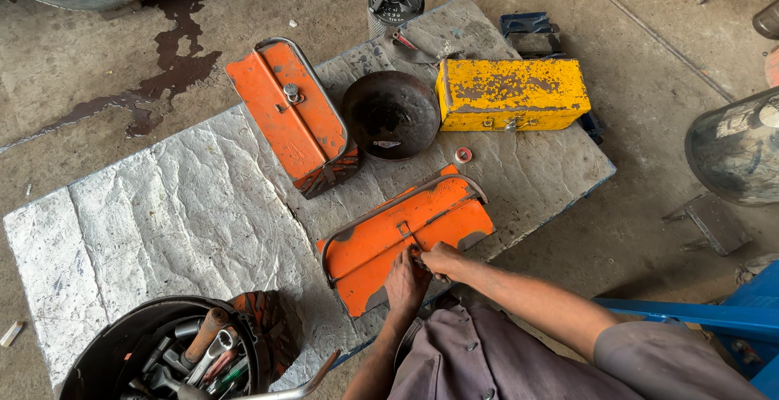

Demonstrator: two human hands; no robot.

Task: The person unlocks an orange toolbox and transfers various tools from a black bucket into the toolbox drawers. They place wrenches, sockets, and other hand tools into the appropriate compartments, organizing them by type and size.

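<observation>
While your left hand (406,280) pressed flat-fingered on the orange toolbox (406,238), your right hand (439,259) pinched its latch; yellow box (513,94) sat at one o'clock.

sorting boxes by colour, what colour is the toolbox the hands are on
Orange, with worn grey patches; the head view shows the toolbox under the left hand and right hand.

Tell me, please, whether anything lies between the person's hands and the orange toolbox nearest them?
Nothing visible does: the left hand and right hand already rest on the near orange toolbox, at its latch on the front edge.
</observation>
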